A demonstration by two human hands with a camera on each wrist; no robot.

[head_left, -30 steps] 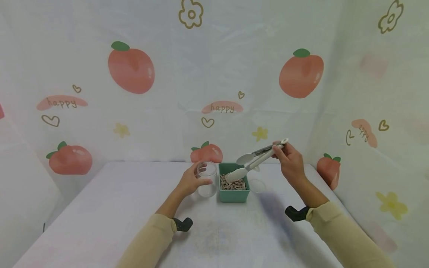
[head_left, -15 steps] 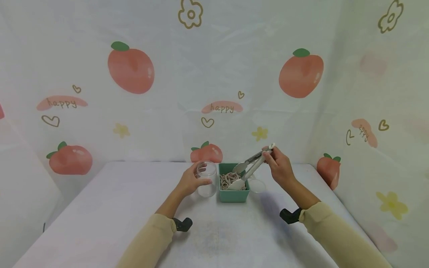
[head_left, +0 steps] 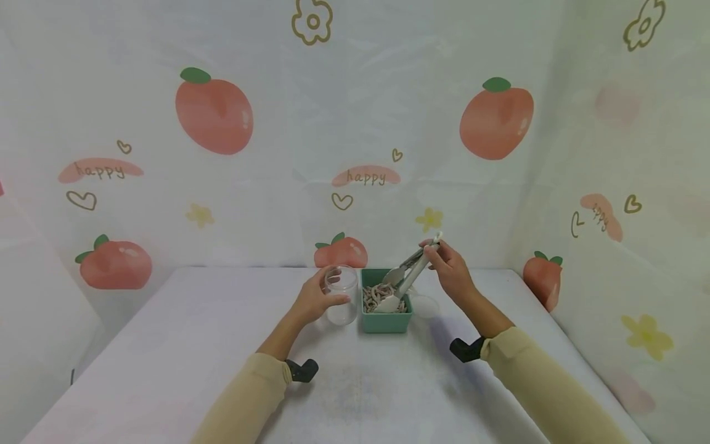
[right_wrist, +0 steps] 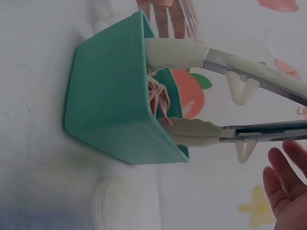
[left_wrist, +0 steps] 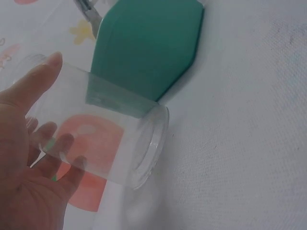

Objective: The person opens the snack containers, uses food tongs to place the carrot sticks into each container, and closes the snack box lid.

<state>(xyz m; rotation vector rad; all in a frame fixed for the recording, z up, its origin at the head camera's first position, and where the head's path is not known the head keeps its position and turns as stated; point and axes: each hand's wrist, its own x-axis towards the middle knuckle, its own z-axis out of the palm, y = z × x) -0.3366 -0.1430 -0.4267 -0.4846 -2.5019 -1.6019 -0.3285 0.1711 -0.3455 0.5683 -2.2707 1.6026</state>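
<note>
My left hand [head_left: 310,302] holds a clear, see-through jar [head_left: 345,313] round its side, fingers behind and thumb in front. The jar stands open-topped just left of a green rectangular box [head_left: 386,324]. Inside the box lies a heap of thin, twisted pinkish-brown strips [right_wrist: 158,96]. With my right hand [head_left: 456,276] I grip a pair of kitchen tongs [head_left: 413,276] near the hinge end. Their pale scalloped heads [right_wrist: 194,132] are spread apart and reach into the box, one on each side of some strips. The lowest part of the heads is hidden by the box wall.
A round clear lid [head_left: 427,306] lies flat on the white-covered table [head_left: 355,388], right of the box. Behind the table hangs a white backdrop [head_left: 266,203] printed with fruit and flowers, and it continues along the right side.
The tongs, held in my right hand, have come left and downward, from over the box's right side into the strips, and now stand steeper. My left hand and the jar have stayed put.
</note>
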